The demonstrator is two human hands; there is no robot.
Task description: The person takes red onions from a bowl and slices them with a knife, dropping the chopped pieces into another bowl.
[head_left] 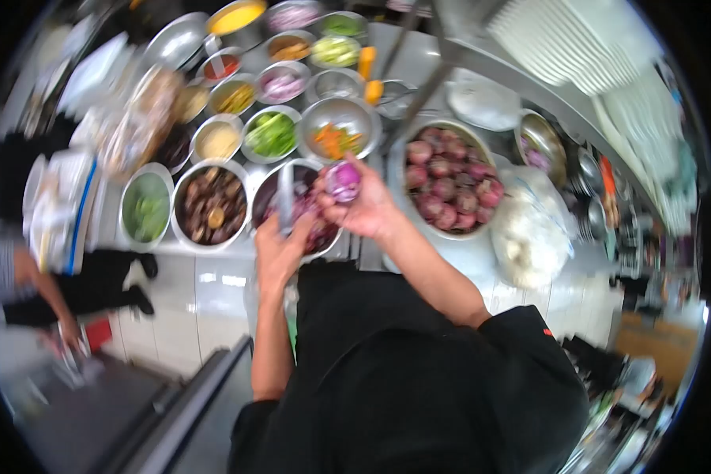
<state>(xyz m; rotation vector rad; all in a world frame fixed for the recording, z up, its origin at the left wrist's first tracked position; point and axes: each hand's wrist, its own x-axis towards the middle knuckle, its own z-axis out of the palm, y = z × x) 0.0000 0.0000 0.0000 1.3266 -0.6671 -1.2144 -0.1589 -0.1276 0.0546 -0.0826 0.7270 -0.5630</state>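
Observation:
My left hand is closed round a knife, its blade pointing away from me and blurred. My right hand grips a peeled purple onion, with the fingers curled about its side. Both hands are over the near rim of a metal bowl that holds dark red pieces, partly hidden by my hands and the knife. To the right of my right hand stands a large round container full of unpeeled red onions.
Several bowls of cut vegetables fill the counter ahead, among them green pieces and mushrooms. A plastic bag lies at right. Overhead, a shelf holds white plates. Another person's arm shows at far left.

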